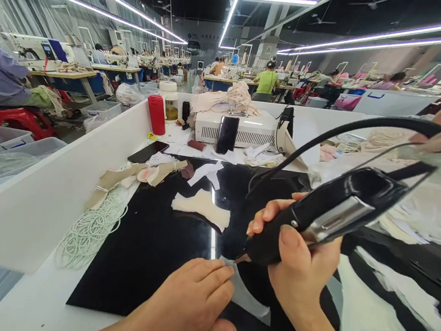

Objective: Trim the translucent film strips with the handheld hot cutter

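My right hand (297, 259) is closed round the handle of a black hand tool with a metal plate (335, 210); its tip points down at a small pale fabric piece (247, 296) on the black work mat (147, 247). A black cable (352, 128) runs from the tool up and to the right. My left hand (189, 300) rests on the mat with fingers together, pressing the near edge of that fabric piece. Another cream fabric piece (202, 207) lies further back on the mat.
A coil of white elastic cord (89, 227) and beige fabric strips (131, 176) lie at the left. A white partition wall (54, 189) borders the left side. Behind stand a white machine box (236, 127), a red bottle (157, 114) and a phone (148, 152). Other people sit at distant sewing tables.
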`<state>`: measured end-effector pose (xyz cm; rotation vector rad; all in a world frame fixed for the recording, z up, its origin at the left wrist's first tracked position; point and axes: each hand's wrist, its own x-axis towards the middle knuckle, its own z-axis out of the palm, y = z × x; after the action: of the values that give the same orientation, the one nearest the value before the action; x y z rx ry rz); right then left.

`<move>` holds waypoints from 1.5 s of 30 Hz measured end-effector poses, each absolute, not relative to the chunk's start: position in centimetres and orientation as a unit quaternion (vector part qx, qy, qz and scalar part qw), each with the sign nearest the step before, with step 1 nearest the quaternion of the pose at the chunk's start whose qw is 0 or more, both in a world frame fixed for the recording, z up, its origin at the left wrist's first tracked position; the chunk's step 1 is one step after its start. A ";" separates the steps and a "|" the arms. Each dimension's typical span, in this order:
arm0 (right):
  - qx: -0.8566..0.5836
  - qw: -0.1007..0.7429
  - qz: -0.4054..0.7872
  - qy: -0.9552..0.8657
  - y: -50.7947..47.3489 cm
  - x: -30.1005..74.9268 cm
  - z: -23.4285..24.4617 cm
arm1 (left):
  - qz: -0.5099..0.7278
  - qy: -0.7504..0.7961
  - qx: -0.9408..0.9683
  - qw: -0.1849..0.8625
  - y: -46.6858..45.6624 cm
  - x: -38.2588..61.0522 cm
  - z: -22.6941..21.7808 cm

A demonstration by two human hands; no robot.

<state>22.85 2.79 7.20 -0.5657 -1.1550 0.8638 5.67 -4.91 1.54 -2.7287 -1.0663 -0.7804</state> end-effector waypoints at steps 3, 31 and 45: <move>-0.257 0.720 0.381 -0.520 2.9 23.0 7.3 | -0.258 -0.351 -0.899 0.052 -5.0 5.7 1.5; -0.271 0.729 0.382 -0.499 2.8 22.7 7.2 | -0.229 -0.361 -0.904 -0.004 -5.4 5.4 1.4; -0.255 0.725 0.411 -0.490 2.5 21.9 7.5 | -0.223 -0.358 -0.907 0.013 -5.1 5.5 1.2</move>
<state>21.88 2.48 7.48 -0.5629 -1.0808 0.9057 5.47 -5.08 1.19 -2.8241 -1.1165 -0.6934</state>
